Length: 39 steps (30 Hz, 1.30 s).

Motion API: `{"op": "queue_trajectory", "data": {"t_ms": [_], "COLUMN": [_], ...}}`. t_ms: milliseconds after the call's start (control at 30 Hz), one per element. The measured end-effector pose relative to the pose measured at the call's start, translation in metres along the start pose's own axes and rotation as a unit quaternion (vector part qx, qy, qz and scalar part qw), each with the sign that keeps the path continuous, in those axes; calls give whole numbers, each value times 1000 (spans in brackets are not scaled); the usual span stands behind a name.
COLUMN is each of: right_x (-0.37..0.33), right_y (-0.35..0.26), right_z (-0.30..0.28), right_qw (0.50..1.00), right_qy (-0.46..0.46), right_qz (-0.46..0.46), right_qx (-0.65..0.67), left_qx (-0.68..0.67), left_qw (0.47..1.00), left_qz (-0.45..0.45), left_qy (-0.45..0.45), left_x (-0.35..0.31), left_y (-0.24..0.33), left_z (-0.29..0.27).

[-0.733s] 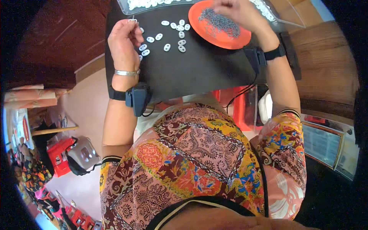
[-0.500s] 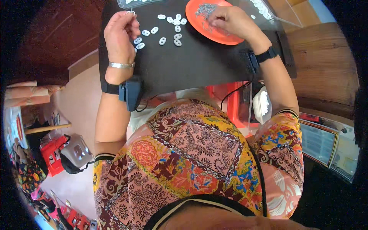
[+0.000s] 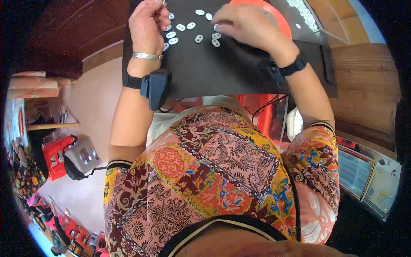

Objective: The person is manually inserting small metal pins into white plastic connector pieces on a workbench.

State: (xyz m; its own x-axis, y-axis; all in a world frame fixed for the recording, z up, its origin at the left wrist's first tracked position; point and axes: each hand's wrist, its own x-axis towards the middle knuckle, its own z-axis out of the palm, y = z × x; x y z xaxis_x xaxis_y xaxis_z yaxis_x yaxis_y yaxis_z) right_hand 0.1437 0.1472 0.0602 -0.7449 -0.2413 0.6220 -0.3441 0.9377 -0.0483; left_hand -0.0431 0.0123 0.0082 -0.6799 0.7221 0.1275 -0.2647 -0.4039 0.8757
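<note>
The head view shows small white oval pieces (image 3: 186, 32) lying scattered on a black board (image 3: 222, 73) at the top of the picture, between the two hands. The right hand (image 3: 246, 25) lies over some of them, its fingers bent down and close together on the board; whether they pinch a piece I cannot tell, because the back of the hand hides the tips. The left hand (image 3: 147, 23) is curled, fingers drawn together near the upper pieces, and something small seems to be held at the top edge, but it is cut off there. Behind the right hand is an orange plate (image 3: 274, 13), and beside it a clear tray (image 3: 306, 19) with more white pieces.

I think the risk is that the pieces, being small and loose, are pushed aside or off the board by the covering hand.
</note>
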Motion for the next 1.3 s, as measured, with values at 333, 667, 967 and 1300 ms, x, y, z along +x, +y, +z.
{"op": "queue_trajectory", "data": {"t_ms": [333,667,967,1300], "right_x": [9,12,4,13], "right_y": [-8,15,-2,-20], "right_z": [47,54,78,71], "right_qw": [947,753,795,856], "right_qy": [-241,57,126,116], "right_qz": [212,493,391,388], "right_qx": [-4,431,447,321], "left_qx": [-16,-62,-79,57], "left_qw": [1000,994,988,997], "left_qz": [-5,-67,-86,-44], "left_qy": [17,-57,-101,-30], "left_x": [-5,-8,-17,-18], "left_y": [7,-13,-22,-20], "left_z": [12,9,17,23]}}
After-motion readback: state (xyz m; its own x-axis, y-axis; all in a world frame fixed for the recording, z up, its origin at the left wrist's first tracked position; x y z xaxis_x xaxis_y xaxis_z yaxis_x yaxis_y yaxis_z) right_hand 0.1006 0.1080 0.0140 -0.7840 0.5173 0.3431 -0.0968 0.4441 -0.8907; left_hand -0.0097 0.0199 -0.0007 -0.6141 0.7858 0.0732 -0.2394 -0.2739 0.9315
